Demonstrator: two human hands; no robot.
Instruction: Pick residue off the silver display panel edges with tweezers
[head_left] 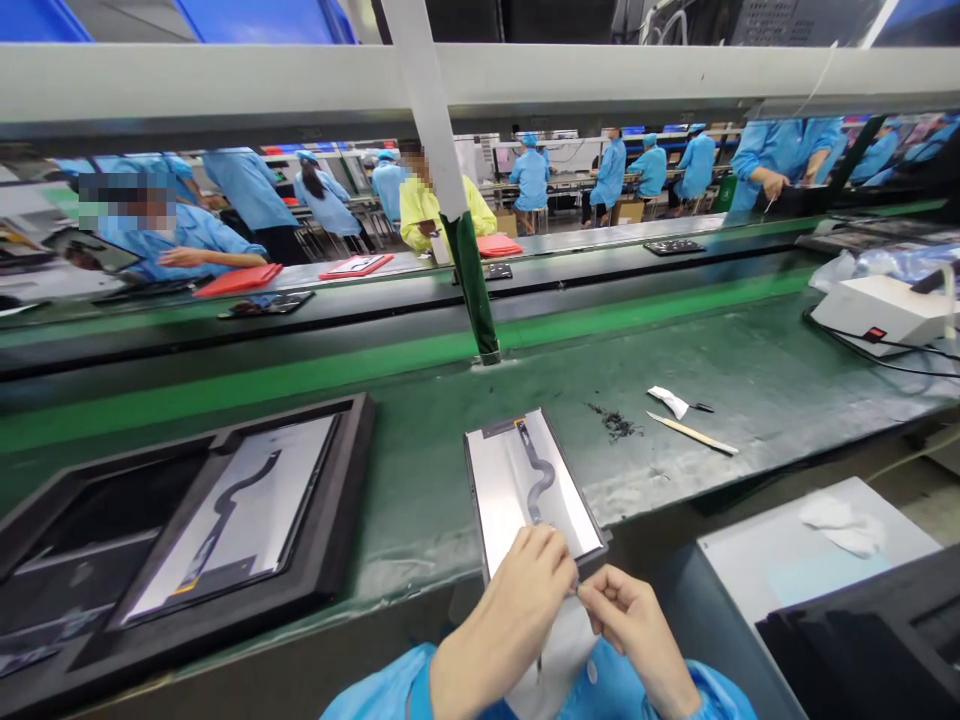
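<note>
A display panel [495, 490] with a silvery back lies on the green bench, its near end jutting over the front edge toward my body. A wavy dark flex cable [538, 470] runs down its back from an orange connector at the far end. My left hand [529, 575] is over the panel's near end, fingers curled and closed. Just to its right, my right hand [626, 605] pinches thumb and forefinger together by the panel's near corner. The two hands' fingertips almost meet there; whatever small thing is between them is too small to make out.
Left stands a black foam tray [352, 480] with another panel [247, 480]. Right are dark scraps [619, 424], a pale pointed stick [694, 433], a white-wrapped tool [669, 402] and a white machine [885, 310]. A post [472, 280] rises behind; co-workers sit across the line.
</note>
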